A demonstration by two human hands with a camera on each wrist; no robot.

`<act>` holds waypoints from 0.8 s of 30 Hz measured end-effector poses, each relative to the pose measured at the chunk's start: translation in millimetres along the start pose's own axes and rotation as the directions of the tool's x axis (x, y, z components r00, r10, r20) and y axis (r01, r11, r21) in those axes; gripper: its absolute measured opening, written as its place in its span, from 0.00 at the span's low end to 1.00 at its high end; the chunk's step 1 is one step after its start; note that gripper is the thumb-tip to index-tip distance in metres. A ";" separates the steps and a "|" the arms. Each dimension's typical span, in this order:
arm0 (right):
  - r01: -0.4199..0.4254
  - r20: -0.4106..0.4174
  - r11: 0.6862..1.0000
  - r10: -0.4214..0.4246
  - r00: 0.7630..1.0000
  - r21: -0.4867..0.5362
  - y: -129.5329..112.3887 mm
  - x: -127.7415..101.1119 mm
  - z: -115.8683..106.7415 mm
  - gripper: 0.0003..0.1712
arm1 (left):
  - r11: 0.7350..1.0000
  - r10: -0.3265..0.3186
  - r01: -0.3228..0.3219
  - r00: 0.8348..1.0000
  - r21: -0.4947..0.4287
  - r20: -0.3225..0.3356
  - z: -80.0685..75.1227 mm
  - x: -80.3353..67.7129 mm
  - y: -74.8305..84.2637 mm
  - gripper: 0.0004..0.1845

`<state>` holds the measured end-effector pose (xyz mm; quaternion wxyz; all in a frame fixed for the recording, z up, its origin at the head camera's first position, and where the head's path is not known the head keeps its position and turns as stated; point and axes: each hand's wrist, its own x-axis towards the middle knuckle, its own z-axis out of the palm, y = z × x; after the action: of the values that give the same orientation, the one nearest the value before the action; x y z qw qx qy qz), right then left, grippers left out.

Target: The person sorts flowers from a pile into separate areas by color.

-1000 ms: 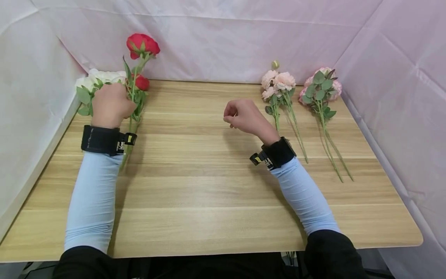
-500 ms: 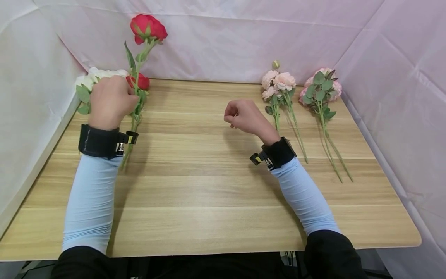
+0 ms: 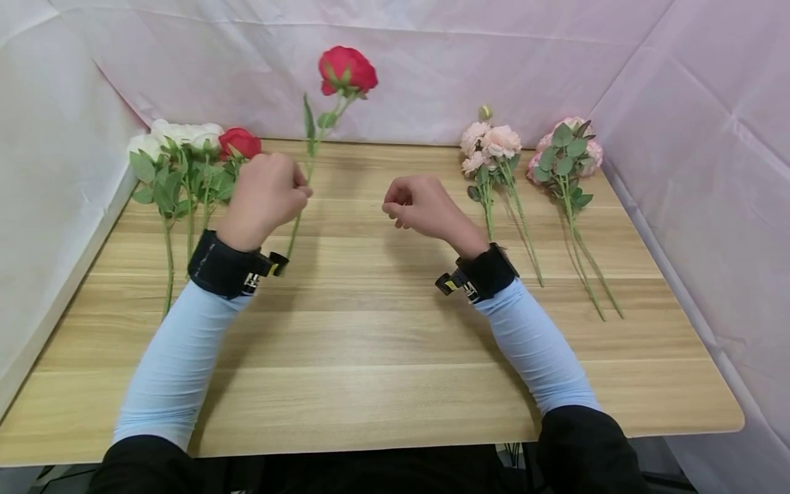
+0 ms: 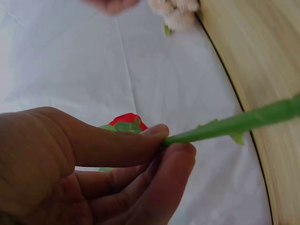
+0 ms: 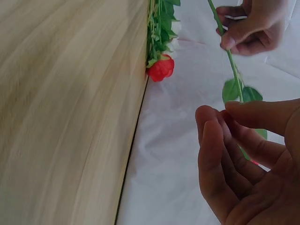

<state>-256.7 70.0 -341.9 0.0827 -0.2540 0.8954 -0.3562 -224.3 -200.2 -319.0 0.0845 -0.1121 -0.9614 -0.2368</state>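
A long-stemmed red rose is held upright, its bloom in front of the back cloth in the head view. My left hand pinches its green stem between thumb and fingers; the stem's lower end stands over the table. Facing it across the middle, my right hand hovers above the wood with fingers loosely curled and nothing in them. In the right wrist view, its thumb overlaps the rose's leaves, which lie farther away. Left of my left hand lie a second red rose and several white roses.
At the back right of the wooden table lie pale pink flowers, and beside them darker pink flowers with their stems toward me. White cloth walls enclose the back and both sides.
My left hand has lifted the red rose off the pile and carried it to the right, away from the white roses and the other red rose. My right hand has barely moved.
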 end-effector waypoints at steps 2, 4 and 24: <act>0.010 0.004 0.999 -0.010 1.000 0.044 -3.5 0.5 3.5 0.08 | 1.000 0.023 -0.023 1.000 -0.015 0.019 5.4 -0.7 10.8 0.12; 0.020 0.003 0.995 -0.021 1.000 0.094 -7.2 0.2 7.2 0.10 | 0.998 0.053 -0.052 0.998 -0.025 0.032 10.7 -1.7 20.2 0.10; 0.069 -0.156 0.942 -0.018 0.988 0.328 -30.3 -8.1 31.5 0.16 | 0.970 0.161 -0.159 0.987 -0.186 -0.001 35.0 -14.1 57.5 0.08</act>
<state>-227.3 36.7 -344.7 0.0486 -0.2286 0.8204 -0.5218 -199.9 -136.5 -327.6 0.0856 -0.1983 -0.9236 -0.3166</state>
